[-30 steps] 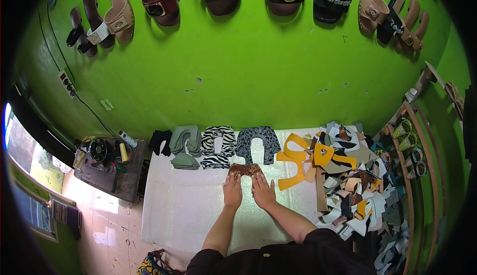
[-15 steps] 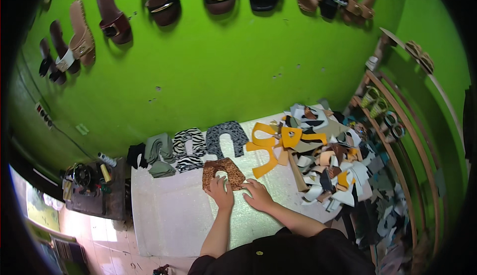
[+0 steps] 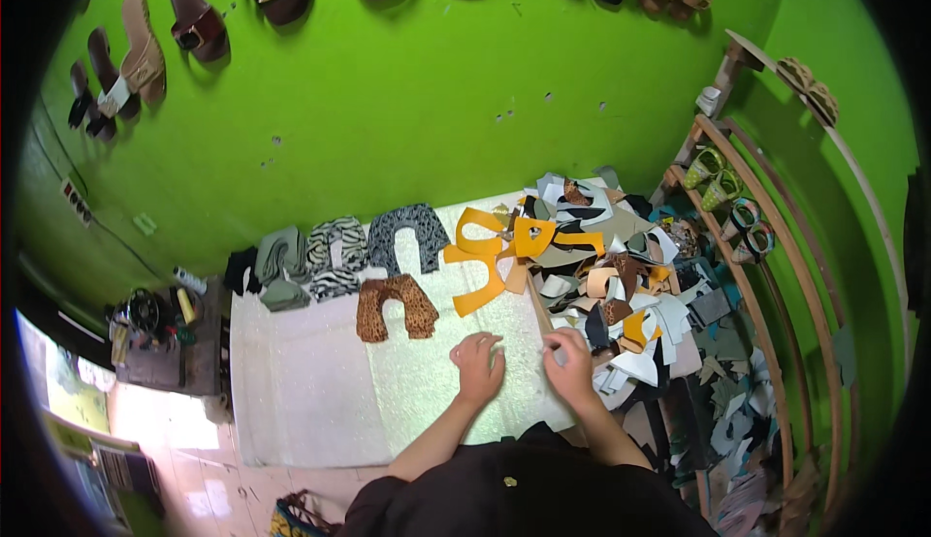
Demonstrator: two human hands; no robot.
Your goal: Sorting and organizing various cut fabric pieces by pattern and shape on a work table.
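My left hand (image 3: 478, 366) is held over the pale table, fingers loosely curved and apart, holding nothing. To its right is my right hand (image 3: 569, 363), likewise open with bent fingers, next to the near left edge of a heap of scraps (image 3: 635, 290). A U-shaped stack of leopard-print pieces (image 3: 396, 304) lies just beyond and left of my left hand, touched by neither hand. Yellow cut pieces (image 3: 477, 290) lie ahead of both hands. Behind the leopard print are grey patterned pieces (image 3: 407, 236), zebra-print pieces (image 3: 337, 251) and folded grey-green pieces (image 3: 282, 261).
The white table (image 3: 301, 392) stands against a green wall with sandals (image 3: 199, 28) hung on it. Right of the heap, a wooden rack (image 3: 766, 246) holds shoes (image 3: 720, 186). A dark side table (image 3: 175, 363) with a sewing machine-like device (image 3: 145, 312) stands at left.
Both hands have let go of the leopard-print pieces and moved right, my right hand to the scrap heap's edge. The leopard-print stack now lies uncovered. The whole view has shifted.
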